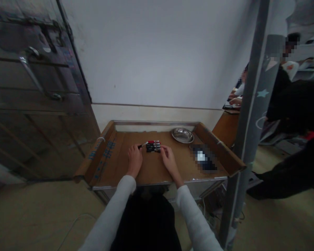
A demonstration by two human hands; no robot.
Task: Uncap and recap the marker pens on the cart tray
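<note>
A row of several small black pens (152, 147), with a red pen (153, 142) along its far side, lies on the brown cardboard tabletop (149, 170). Silvery clips or bands show on them. My left hand (135, 158) is closed on a black pen (140, 146), its pale end pointing toward the row. At the row's right end, the fingertips of my right hand (169, 159) touch the pens. Those fingers are partly extended and do not appear to hold anything. Which end of each pen is the cap is too small to tell.
A round metal dish (182, 135) sits at the table's back right. In front of it lies a blurred dark phone-like object (203, 159) with a bright spot. Raised cardboard edges (219, 144) border the table. A grey post (255, 115) stands to the right, with people beyond.
</note>
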